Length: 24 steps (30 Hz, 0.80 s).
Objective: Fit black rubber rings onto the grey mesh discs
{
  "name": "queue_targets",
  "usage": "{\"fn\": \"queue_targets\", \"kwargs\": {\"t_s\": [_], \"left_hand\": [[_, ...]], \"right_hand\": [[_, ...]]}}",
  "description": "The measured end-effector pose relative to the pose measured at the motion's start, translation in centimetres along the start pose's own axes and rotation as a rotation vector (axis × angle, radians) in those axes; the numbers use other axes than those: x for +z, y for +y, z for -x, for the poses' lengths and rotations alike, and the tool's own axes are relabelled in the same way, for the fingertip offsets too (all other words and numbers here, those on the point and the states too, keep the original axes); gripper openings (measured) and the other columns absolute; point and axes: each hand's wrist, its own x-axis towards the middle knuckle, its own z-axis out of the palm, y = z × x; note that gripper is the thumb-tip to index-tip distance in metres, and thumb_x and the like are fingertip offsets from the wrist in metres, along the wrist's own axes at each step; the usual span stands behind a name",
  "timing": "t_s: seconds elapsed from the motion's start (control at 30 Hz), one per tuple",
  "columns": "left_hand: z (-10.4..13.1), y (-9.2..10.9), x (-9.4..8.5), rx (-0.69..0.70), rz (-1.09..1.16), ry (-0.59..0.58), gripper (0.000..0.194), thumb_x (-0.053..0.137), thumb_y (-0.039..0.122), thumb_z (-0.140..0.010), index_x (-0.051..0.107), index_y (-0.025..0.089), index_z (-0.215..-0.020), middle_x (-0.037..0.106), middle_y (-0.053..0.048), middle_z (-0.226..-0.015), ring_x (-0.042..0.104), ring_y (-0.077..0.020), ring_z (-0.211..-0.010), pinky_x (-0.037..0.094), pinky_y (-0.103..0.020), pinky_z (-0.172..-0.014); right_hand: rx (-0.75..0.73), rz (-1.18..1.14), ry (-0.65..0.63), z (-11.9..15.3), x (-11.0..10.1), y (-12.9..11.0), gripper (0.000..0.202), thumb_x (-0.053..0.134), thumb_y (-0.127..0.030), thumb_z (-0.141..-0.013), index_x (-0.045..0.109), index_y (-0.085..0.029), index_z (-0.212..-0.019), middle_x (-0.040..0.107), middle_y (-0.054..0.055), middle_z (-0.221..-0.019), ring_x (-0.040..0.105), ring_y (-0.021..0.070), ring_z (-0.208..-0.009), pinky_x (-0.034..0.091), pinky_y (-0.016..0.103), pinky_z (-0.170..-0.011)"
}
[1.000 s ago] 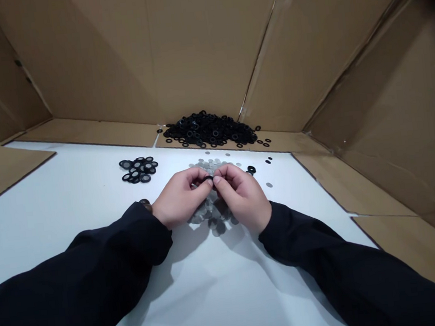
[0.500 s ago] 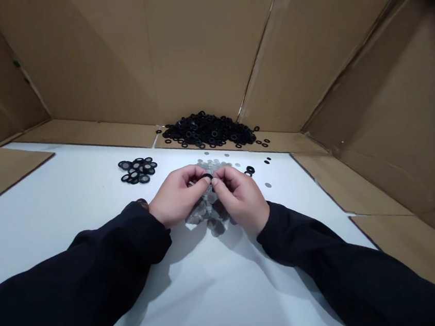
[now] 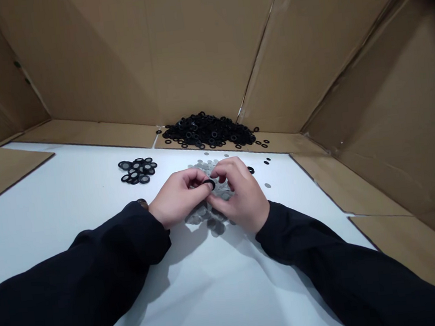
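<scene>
Pinched between the thumb and fingers of my left hand (image 3: 176, 197) is a small black ring (image 3: 212, 185). My right hand (image 3: 247, 197) is close beside it on the right, its thumb and curled fingers apart with nothing visible between them. Whether the right thumb touches the ring, I cannot tell. Beneath both hands lies a loose pile of thin grey discs (image 3: 216, 227), partly covered by the fingers. To the left sits a cluster of black rings with grey discs inside (image 3: 144, 179).
A large heap of black rings (image 3: 210, 131) rests against the cardboard wall (image 3: 197, 46) at the back. Right of my hands, a black ring (image 3: 251, 170) and a lone grey disc (image 3: 267, 185) lie on the white table (image 3: 223, 292). Cardboard flaps (image 3: 407, 236) border the table.
My right hand has let go of the ring, its fingers spreading and its thumb dropping lower. The ring stays in my left hand and now faces more toward me.
</scene>
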Motion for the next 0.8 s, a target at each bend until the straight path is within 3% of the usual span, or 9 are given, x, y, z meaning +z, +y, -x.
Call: {"fn": "queue_targets", "kwargs": {"t_s": [0.1,0.3,0.4,0.5,0.67,0.8], "left_hand": [[0.0,0.1,0.0,-0.019,-0.018,-0.023,0.017,0.064,0.032,-0.077,0.062,0.015,-0.077,0.055,0.001,-0.065,0.047,-0.0095,-0.055,0.038,-0.022,-0.051],[0.0,0.1,-0.2,-0.020,0.005,-0.034,0.017,0.064,0.032,-0.077,0.063,0.014,-0.078,0.059,-0.001,-0.068,0.051,-0.0105,-0.059,0.041,-0.023,-0.055],[0.0,0.0,-0.3,-0.019,0.016,-0.064,0.018,0.062,0.032,-0.078,0.064,0.014,-0.078,0.060,-0.002,-0.068,0.051,-0.0107,-0.058,0.041,-0.023,-0.055],[0.0,0.0,-0.3,-0.008,0.008,-0.059,0.019,0.063,0.033,-0.077,0.063,0.014,-0.074,0.057,0.000,-0.064,0.050,-0.0103,-0.057,0.039,-0.022,-0.053],[0.0,0.1,-0.3,-0.031,-0.006,-0.066,0.019,0.064,0.033,-0.076,0.060,0.015,-0.072,0.052,0.001,-0.062,0.045,-0.0090,-0.053,0.036,-0.021,-0.050],[0.0,0.1,-0.8,-0.030,0.012,-0.135,0.019,0.063,0.032,-0.077,0.060,0.014,-0.073,0.055,0.000,-0.064,0.048,-0.0098,-0.055,0.038,-0.022,-0.052]], "right_hand": [[-0.001,-0.029,0.007,0.0,-0.1,0.2,0.018,0.062,-0.019,-0.080,0.059,-0.023,-0.097,0.051,0.008,-0.106,0.054,0.0210,-0.094,0.051,0.036,-0.075],[-0.021,-0.166,-0.083,0.0,-0.8,0.7,0.029,0.060,-0.016,-0.082,0.064,-0.024,-0.110,0.047,0.009,-0.112,0.054,0.0210,-0.098,0.052,0.038,-0.079],[-0.020,-0.187,-0.147,0.0,-0.8,0.7,0.036,0.059,-0.014,-0.081,0.062,-0.025,-0.115,0.046,0.010,-0.119,0.053,0.0219,-0.103,0.052,0.038,-0.080],[-0.018,-0.178,-0.120,-0.1,-0.6,0.7,0.043,0.066,-0.018,-0.077,0.056,-0.025,-0.118,0.048,0.010,-0.119,0.054,0.0217,-0.100,0.052,0.038,-0.078],[-0.053,-0.106,-0.046,-0.3,-0.6,0.9,0.020,0.067,-0.023,-0.079,0.059,-0.023,-0.097,0.051,0.009,-0.111,0.054,0.0219,-0.098,0.052,0.039,-0.080],[-0.129,-0.127,-0.082,-0.2,-0.9,1.4,0.026,0.066,-0.021,-0.081,0.064,-0.025,-0.106,0.048,0.010,-0.115,0.052,0.0235,-0.106,0.051,0.042,-0.087]]}}
